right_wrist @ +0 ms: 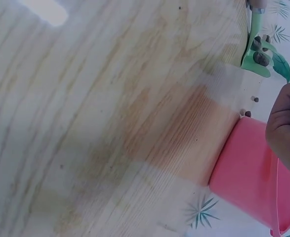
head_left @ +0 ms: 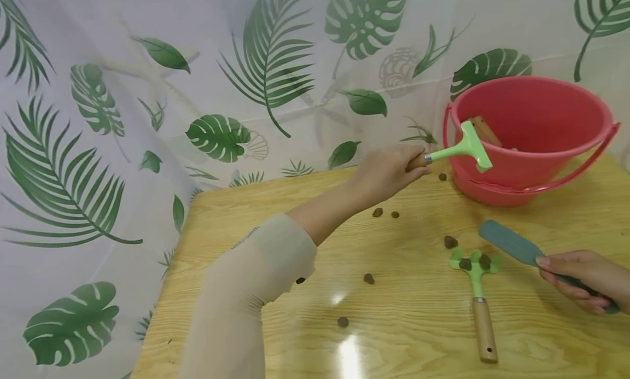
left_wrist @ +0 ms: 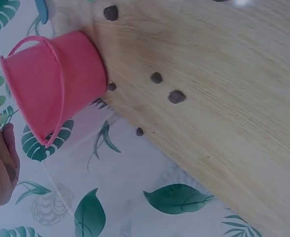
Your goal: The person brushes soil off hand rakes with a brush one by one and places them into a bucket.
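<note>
My left hand grips the wooden handle of a small garden rake, whose light green, T-shaped head overlaps the near left rim of a red bucket. In the left wrist view the left hand shows at the left edge. On the right, my right hand holds a narrow blue-grey trowel, its flat round-ended blade pointing left over the table. Below that blade lies a green garden fork with a wooden handle. Brown stones rest on its prongs.
Several more brown stones lie scattered over the wooden table. Inside the bucket, a tan wooden piece leans near the left wall. The bucket's handle hangs down its near side. Behind stands a leaf-print curtain.
</note>
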The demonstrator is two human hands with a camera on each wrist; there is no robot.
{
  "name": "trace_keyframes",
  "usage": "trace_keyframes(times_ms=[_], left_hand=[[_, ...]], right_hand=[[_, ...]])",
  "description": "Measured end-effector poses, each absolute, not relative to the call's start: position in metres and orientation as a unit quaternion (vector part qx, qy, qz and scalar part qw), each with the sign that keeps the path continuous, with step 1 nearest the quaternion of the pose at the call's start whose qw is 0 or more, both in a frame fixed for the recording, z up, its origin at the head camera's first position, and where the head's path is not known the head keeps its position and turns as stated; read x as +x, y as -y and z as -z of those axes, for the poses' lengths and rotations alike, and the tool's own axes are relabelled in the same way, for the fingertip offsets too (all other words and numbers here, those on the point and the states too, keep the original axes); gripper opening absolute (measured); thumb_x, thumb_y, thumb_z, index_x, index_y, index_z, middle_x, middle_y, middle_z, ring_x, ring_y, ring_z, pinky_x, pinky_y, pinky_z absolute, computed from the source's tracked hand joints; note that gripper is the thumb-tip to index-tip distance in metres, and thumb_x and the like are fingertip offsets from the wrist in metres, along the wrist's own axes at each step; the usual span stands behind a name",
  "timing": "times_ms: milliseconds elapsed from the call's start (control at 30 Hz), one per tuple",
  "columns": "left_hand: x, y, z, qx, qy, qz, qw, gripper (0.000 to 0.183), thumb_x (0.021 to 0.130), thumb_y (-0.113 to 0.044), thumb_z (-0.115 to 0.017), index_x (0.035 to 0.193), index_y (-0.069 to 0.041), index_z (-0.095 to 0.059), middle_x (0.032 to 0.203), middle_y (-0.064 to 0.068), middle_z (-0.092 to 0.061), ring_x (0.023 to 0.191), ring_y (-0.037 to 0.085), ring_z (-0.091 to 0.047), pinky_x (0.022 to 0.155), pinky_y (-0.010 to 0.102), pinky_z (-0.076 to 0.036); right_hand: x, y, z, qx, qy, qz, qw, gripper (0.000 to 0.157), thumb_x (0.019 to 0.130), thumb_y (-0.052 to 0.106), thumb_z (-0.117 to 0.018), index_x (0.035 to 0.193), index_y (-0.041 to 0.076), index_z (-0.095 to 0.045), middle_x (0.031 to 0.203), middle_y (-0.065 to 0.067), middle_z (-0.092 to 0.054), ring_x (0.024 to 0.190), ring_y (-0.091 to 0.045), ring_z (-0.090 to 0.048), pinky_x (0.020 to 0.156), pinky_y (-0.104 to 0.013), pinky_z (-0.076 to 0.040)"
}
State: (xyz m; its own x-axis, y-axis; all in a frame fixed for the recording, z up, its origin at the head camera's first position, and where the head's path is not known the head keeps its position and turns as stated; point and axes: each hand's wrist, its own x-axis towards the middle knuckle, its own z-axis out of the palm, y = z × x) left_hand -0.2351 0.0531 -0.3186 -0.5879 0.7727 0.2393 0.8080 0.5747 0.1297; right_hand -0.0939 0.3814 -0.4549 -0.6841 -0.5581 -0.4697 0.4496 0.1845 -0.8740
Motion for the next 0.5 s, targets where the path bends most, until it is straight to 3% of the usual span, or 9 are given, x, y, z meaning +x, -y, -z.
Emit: trace_keyframes(times_ms=[167,300,433,500], left_hand=[[-0.244,-0.071,0.312,-0.416,0.901,0.096,0.072,0.025,0.094,-0.037,-0.057,0.083,-0.016,-0.054,0.067,-0.007,-0.038,0.064,0.005,-0.036,0.055,0.016,-0.025],[-0.251,-0.089,0.311,-0.388,0.916,0.087,0.047,0.026,0.096,-0.041,-0.053,0.083,-0.018,-0.05,0.069,-0.007,-0.04,0.065,0.005,-0.04,0.055,0.017,-0.027],[-0.259,-0.11,0.31,-0.353,0.931,0.087,0.006,0.025,0.095,-0.043,-0.051,0.085,-0.02,-0.051,0.073,-0.008,-0.047,0.068,0.005,-0.045,0.057,0.018,-0.032],[-0.262,-0.12,0.309,-0.332,0.939,0.087,-0.021,0.023,0.094,-0.044,-0.053,0.091,-0.022,-0.056,0.078,-0.011,-0.052,0.071,0.004,-0.047,0.06,0.018,-0.036]], right_hand=[[-0.092,-0.381,0.454,-0.042,-0.671,0.627,0.393,0.038,0.106,0.024,-0.026,0.078,0.009,-0.047,0.048,-0.001,-0.025,0.038,-0.026,-0.012,0.037,-0.04,-0.009],[-0.089,-0.382,0.453,-0.04,-0.676,0.626,0.388,0.039,0.106,0.024,-0.025,0.078,0.008,-0.046,0.049,-0.005,-0.023,0.04,-0.029,-0.011,0.037,-0.041,-0.01],[-0.089,-0.383,0.454,-0.038,-0.686,0.612,0.391,0.039,0.106,0.026,-0.026,0.078,0.007,-0.047,0.049,0.002,-0.03,0.036,-0.016,-0.022,0.034,-0.035,-0.016],[-0.089,-0.384,0.454,-0.039,-0.686,0.613,0.39,0.04,0.106,0.026,-0.027,0.078,0.006,-0.047,0.049,0.002,-0.03,0.035,-0.016,-0.021,0.034,-0.034,-0.018]])
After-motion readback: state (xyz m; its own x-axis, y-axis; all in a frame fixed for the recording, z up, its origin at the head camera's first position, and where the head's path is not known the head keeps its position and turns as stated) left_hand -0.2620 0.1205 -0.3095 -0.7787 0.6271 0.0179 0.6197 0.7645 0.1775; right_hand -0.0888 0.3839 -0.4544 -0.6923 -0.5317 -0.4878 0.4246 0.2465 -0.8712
